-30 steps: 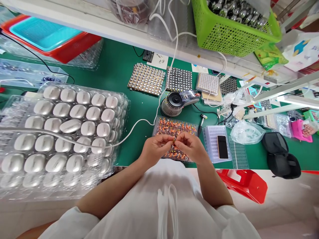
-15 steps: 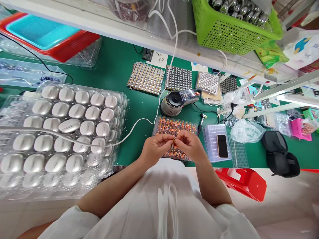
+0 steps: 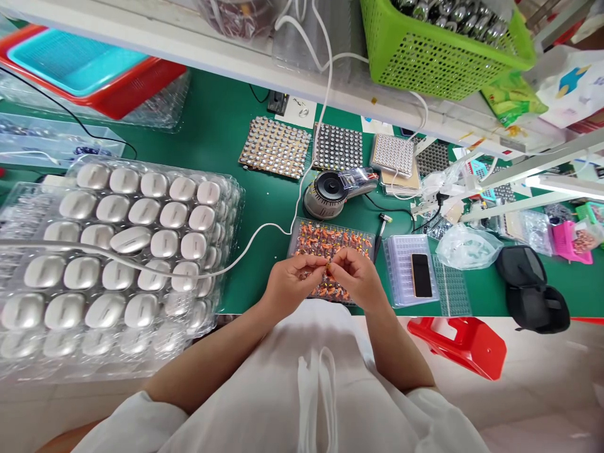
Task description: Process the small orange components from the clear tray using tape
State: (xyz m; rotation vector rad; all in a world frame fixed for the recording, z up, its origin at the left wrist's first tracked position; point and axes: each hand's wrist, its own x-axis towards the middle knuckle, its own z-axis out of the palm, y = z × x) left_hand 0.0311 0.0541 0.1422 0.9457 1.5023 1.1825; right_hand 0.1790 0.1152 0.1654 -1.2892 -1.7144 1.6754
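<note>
My left hand [image 3: 293,281] and my right hand [image 3: 355,277] meet fingertip to fingertip over a clear tray [image 3: 296,236]. Both are closed in a pinch around one small yellowish part [image 3: 329,268], mostly covered by the fingers and too small to name. Beneath them the tray holds rows of small orange parts [image 3: 346,238] with dark and yellow bits. Part of the tray is hidden by my hands. Just behind it stands a round grey and black device [image 3: 324,196] with a small plastic bag [image 3: 355,178] on it.
Stacked clear trays of silvery rounded cases [image 3: 94,274] fill the left, with a white cable [image 3: 257,242] running across. At right are a small hammer [image 3: 384,220], a phone [image 3: 421,275] on plastic trays, and a black pouch [image 3: 533,289]. A green basket [image 3: 438,56] stands on the shelf above.
My hands stay together over the tray, with only a slight shift of the fingers around the small part. The camera view has moved very slightly.
</note>
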